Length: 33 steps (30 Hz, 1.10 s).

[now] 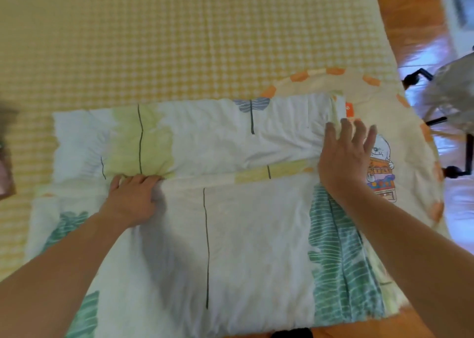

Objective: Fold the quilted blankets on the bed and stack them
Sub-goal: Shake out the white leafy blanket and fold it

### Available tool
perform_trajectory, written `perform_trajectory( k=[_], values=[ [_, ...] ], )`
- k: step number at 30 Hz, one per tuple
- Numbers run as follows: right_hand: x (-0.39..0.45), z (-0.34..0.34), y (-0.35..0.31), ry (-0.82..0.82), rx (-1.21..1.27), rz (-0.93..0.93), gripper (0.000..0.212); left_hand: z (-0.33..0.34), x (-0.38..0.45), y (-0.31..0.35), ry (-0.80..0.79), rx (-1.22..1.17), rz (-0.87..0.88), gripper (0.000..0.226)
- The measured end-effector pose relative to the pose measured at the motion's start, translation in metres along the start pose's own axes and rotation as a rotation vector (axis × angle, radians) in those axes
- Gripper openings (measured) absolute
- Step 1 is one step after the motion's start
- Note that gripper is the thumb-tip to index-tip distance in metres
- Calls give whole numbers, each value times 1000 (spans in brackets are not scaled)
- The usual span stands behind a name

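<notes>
Left hand (133,196) gripping leaf-print blanket (230,235) fold edge, right hand (346,153) flat — fingers spread

Leaf-print blanket (230,235): white quilted, with green leaf shapes, pale yellow-green patches and thin dark stems; lies flat on the bed, its far part folded toward the near part, the two edges meeting in a seam across the middle.
Cartoon blanket (400,158): cream, orange-dashed border, cartoon animal print; lies under the leaf-print blanket's right end, at the bed's right edge.
</notes>
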State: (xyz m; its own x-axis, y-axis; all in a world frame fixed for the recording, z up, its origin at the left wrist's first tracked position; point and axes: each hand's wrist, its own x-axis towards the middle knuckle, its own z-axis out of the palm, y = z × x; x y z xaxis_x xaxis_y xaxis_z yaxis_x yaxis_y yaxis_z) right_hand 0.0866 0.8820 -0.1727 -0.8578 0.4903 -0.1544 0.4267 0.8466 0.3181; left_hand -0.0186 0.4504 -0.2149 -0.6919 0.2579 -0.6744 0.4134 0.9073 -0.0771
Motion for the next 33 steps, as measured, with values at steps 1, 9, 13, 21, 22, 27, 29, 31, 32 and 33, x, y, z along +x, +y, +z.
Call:
perform_trajectory(
  k=[1,9,13,21,22,27,29,31,32,33],
  values=[
    [-2,0,-4,43,-49,-158,70,1,1,-4,1,12,7,58],
    [-1,8,-14,-455,-122,-517,80,-12,3,-31,-95,186,-15,38],
    [7,-6,2,-548,-103,-423,40,-19,-17,-50,-17,252,-125,30],
    [33,-63,20,-22,-67,-195,13,-85,-23,-77,444,34,-149,17],
    [49,-66,18,27,-67,-183,16,-98,-11,-81,441,53,-167,21],
    [106,-38,-7,-176,-117,-90,30,-116,49,-81,219,121,-238,54],
    [109,-19,-15,-239,-140,-108,31,-95,62,-79,182,145,-228,50],
    [106,-17,-16,-199,-124,-94,28,-80,60,-82,258,159,-198,37],
    [105,-21,-13,-165,-121,-83,27,-79,55,-85,324,147,-164,31],
    [105,-27,-9,-122,-131,-85,27,-82,52,-89,406,135,-136,24]
  ],
)
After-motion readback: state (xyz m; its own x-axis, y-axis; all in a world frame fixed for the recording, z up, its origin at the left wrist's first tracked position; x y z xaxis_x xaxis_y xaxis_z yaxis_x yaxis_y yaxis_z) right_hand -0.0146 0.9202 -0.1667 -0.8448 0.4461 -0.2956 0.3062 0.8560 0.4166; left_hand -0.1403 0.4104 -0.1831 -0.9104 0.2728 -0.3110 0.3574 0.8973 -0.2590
